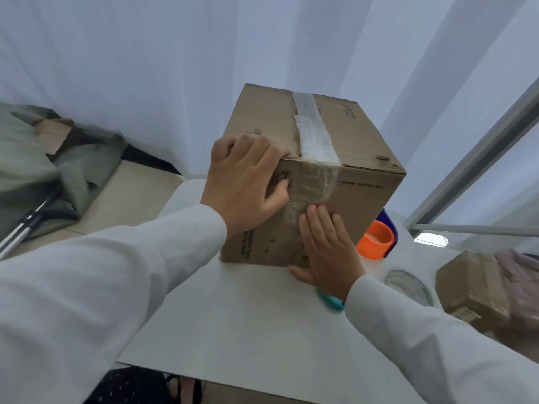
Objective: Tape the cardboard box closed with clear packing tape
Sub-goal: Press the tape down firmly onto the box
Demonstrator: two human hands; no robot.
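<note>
A person in white sleeves works at a white desk (233, 330), 2 bare hands flat against a cardboard box (358, 205) that stands at the desk's far middle. Nearest, a teal-handled object (331, 300) peeks out beside the right wrist; what it is cannot be told. The right hand (326, 246) lies open, fingers together and pointing up, pressing the lower end of a strip of clear packing tape (313, 135) onto the box's near face. The left hand (248, 182) is spread open over the near upper-left corner, fingers on the top edge, thumb on the near face, steadying the box without gripping anything. The strip runs from the far edge across the closed top flaps, over the near edge and down the front, wrinkled where it turns. Just right of the box rests an orange tape dispenser (377, 239), set down. Judged from this, the centre seam looks sealed and the job is nearly done; what remains is smoothing the front end, and the far side is hidden. A second box (469, 290) sits low at right, crumpled fabric (35, 158) on the floor at left.
</note>
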